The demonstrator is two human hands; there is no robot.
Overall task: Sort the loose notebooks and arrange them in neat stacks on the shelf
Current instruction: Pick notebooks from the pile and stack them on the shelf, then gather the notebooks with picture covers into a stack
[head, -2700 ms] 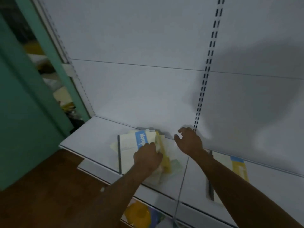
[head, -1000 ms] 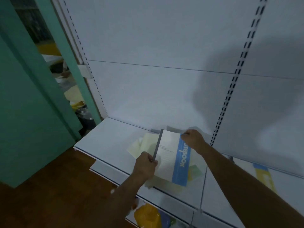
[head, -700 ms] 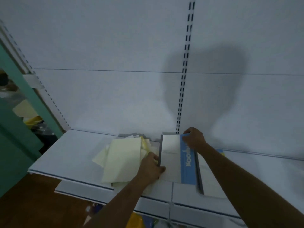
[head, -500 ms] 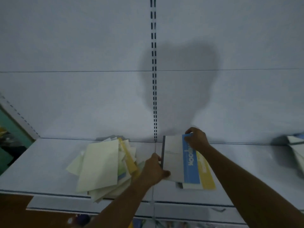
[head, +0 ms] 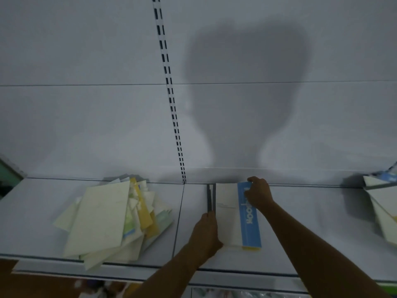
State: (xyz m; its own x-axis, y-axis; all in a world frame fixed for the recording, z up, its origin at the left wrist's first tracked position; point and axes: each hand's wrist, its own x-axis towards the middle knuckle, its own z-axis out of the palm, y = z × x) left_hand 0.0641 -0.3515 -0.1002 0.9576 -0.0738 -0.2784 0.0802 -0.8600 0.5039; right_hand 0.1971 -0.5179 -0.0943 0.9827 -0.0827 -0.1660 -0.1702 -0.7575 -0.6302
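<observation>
Our right hand (head: 258, 195) curls over the far corner of the blue-banded notebook (head: 236, 214) and our left hand (head: 205, 232) grips its near-left edge by the grey spine, the book lying on a small stack whose yellow edge shows beneath, on the shelf (head: 311, 229) right of the slotted upright (head: 171, 100). To square it well, we judge we should press both hands inward and nudge the spines flush before letting go. We count one tidy stack, one loose heap (head: 107, 220) to the left and one more pile (head: 382, 211) at the far right; the books in each cannot be counted.
</observation>
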